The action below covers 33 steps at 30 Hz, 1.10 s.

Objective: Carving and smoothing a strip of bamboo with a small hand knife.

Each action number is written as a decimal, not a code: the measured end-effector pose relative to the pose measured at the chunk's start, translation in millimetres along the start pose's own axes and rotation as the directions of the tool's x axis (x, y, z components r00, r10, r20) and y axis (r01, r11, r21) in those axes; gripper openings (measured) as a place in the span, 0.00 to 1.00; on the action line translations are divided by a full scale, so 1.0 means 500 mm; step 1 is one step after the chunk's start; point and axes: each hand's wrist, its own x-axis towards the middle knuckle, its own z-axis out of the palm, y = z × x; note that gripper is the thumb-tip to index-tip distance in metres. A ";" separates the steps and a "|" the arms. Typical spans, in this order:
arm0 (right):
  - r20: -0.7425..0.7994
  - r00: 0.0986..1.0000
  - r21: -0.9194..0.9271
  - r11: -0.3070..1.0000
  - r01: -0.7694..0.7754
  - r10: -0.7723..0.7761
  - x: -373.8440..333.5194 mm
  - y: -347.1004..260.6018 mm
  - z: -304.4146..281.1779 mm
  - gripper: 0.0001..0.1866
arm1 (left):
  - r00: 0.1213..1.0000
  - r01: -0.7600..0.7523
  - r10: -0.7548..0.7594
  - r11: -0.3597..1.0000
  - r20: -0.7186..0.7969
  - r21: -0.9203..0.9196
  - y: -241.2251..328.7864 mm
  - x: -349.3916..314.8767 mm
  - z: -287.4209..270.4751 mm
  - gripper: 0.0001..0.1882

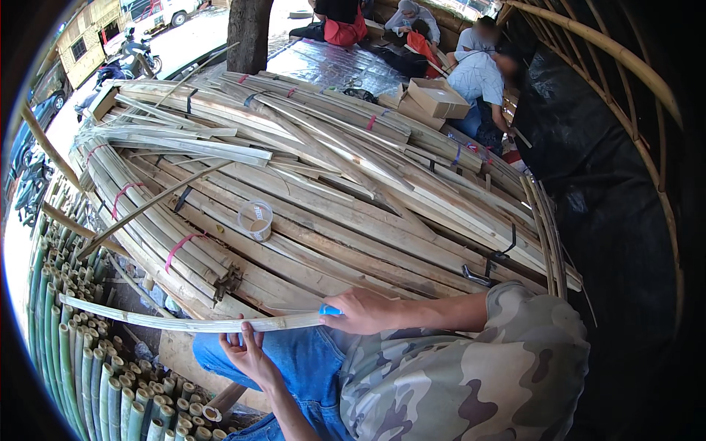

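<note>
Across my lap runs a long, pale bamboo strip (pixel 162 321), its far end reaching out left over the stacked poles. My left hand (pixel 248 354) supports it from below near the middle, fingers bent around its edges. At the strip's right end is my right hand (pixel 362 310), closed around a small blue-handled tool (pixel 331 310). The fingers hide most of that tool, so its kind does not show. Just beyond both hands lies a broad pile of split bamboo slats (pixel 323 242). A clear plastic cup (pixel 256 220) with something brown in it stands on the slats.
Pink ties hold a bundle of strips (pixel 140 198) at the left of the pile. Upright green bamboo poles (pixel 95 367) crowd the lower left. Beyond the pile are a cardboard box (pixel 439 98), a tree trunk (pixel 248 37) and several seated people. Black sheeting (pixel 610 198) hangs at right.
</note>
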 end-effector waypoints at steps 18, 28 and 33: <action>-0.061 0.993 0.078 0.993 -0.092 0.096 -0.060 0.028 -0.025 0.23 | 0.998 -0.032 0.027 0.994 -0.052 -0.107 0.022 0.070 -0.046 0.26; -0.135 0.982 0.186 0.977 -0.107 0.133 -0.050 0.055 -0.020 0.23 | 0.993 -0.064 0.060 0.997 -0.107 -0.042 0.060 0.097 -0.054 0.30; -0.244 0.956 0.189 0.975 -0.118 0.163 -0.071 0.110 -0.018 0.23 | 1.000 -0.020 0.015 0.982 -0.023 -0.188 0.062 0.122 -0.008 0.25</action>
